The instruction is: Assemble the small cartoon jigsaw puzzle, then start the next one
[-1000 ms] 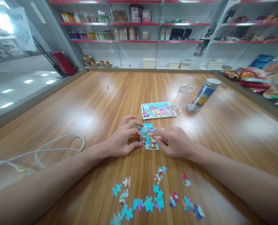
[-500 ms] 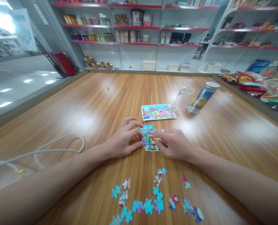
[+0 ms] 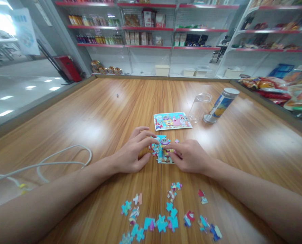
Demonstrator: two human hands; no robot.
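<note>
A partly joined jigsaw puzzle [image 3: 163, 158] of cartoon figures lies on the wooden table between my hands. My left hand [image 3: 134, 150] rests at its left side, fingers spread and thumb apart, with fingertips over the upper left pieces. From the right, my right hand [image 3: 191, 154] reaches over the puzzle, its thumb and index finger closed around a yellow puzzle piece [image 3: 167, 149]; the other fingers are curled under. Just behind lies the printed reference picture [image 3: 173, 121]. A single pink piece [image 3: 176, 141] sits near the puzzle's upper right. Several loose blue pieces [image 3: 162, 223] are scattered nearer me.
A clear plastic jar [image 3: 200, 106], a round metal lid [image 3: 209, 118] and a blue can [image 3: 222, 103] stand at the back right. A white cable [image 3: 64, 163] loops on the left. Snack bags [image 3: 268, 88] lie beyond the right edge; stocked shelves line the back.
My left thumb has drawn back left from the puzzle's edge, and its fingers have shifted slightly, uncovering more of the left pieces. The right hand has stayed almost still.
</note>
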